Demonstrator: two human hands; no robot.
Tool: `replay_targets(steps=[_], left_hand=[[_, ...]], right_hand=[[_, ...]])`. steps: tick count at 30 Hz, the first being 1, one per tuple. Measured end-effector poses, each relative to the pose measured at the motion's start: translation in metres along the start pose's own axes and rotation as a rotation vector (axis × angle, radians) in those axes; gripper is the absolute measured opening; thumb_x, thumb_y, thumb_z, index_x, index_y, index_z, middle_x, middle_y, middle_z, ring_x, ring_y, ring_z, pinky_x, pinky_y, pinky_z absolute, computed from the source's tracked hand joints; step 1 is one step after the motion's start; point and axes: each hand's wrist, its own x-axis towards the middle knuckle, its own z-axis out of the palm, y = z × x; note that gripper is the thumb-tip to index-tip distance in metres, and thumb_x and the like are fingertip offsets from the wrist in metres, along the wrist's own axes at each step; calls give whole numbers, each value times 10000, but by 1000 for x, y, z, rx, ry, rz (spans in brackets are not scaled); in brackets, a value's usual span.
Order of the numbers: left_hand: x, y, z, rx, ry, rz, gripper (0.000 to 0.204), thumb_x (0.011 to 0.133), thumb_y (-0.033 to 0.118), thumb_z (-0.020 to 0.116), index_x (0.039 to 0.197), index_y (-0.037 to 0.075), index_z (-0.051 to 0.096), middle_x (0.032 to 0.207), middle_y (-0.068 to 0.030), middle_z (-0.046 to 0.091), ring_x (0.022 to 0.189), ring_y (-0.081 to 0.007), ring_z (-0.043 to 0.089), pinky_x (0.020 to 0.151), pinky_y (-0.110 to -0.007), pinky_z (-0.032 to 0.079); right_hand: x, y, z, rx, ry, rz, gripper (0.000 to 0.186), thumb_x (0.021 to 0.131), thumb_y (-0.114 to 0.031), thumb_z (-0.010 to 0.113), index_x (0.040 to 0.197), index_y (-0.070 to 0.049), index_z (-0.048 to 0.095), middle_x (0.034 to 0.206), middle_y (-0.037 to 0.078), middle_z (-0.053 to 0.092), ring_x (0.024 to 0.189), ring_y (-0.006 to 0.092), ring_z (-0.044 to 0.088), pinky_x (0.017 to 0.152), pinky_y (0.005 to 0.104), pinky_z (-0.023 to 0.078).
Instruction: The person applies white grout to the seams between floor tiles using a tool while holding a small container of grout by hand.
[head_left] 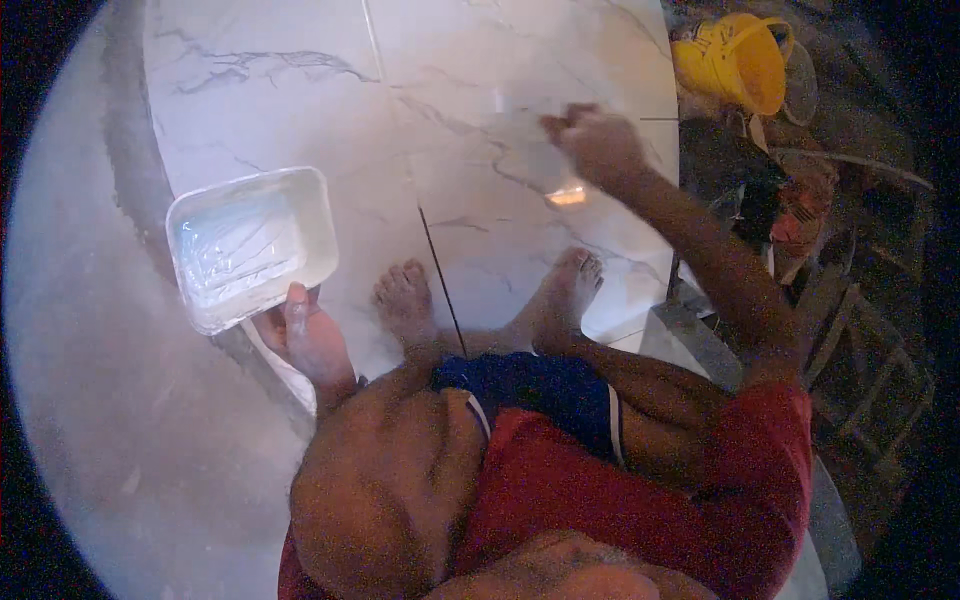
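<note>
My left hand grips the near edge of a white rectangular plastic tub, its thumb over the rim. The tub is tilted, with its opening facing up toward me. Pale, shiny bluish-white matter lies inside it; whether this is liquid or paste I cannot tell. My right hand is stretched out low over the white marbled floor tiles, its fingers curled in and slightly blurred. What these fingers hold, if anything, is hidden. Between two tiles runs a joint, dark near my feet and pale farther off.
My bare feet rest on the tiles. A plain grey surface borders them at the left. On the right, beyond the tiled edge, a yellow bucket lies on its side near dark clutter and a wooden frame.
</note>
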Motion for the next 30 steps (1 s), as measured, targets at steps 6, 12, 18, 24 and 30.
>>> replay_targets(steps=[6, 12, 18, 24, 30], left_hand=[[0, -16, 0, 2, -14, -35, 693, 829, 7, 640, 1441, 10, 315, 1389, -200, 445, 1238, -334, 492, 993, -468, 481], [-4, -3, -4, -11, 75, -24, 697, 814, -4, 635, 1436, 7, 322, 1398, -206, 430, 1264, -339, 470, 1010, -472, 471], [1, -13, -1, 35, 30, -51, 723, 810, -10, 627, 1451, 33, 294, 1422, -199, 402, 1303, -340, 428, 1042, -473, 448], [0, -4, -5, -4, 23, -20, 708, 811, -27, 621, 1445, 40, 314, 1418, -191, 411, 1295, -336, 441, 1041, -477, 451], [4, -19, -14, -3, 55, -7, 578, 840, 5, 652, 1372, 18, 426, 1374, -178, 485, 1209, -319, 520, 989, -491, 486]], right_hand=[[68, -81, -27, 99, -43, -37, 189, 827, -112, 563, 1006, -56, 593, 937, 122, 653, 870, 290, 679, 633, 416, 585], [7, 19, 8, -46, -104, 69, 195, 826, -125, 573, 1019, -109, 596, 899, 121, 638, 809, 301, 683, 607, 425, 578], [-84, 134, 14, -122, -528, 491, 283, 958, -335, 476, 1131, -147, 596, 944, 173, 626, 790, 344, 675, 626, 470, 565], [-61, 95, 23, -74, 40, 256, 372, 984, -394, 445, 975, -119, 695, 770, 161, 682, 666, 307, 695, 563, 464, 568], [-101, 142, 46, 73, -99, 524, 428, 964, -437, 467, 1027, -62, 664, 858, 170, 693, 671, 313, 684, 555, 459, 550]])
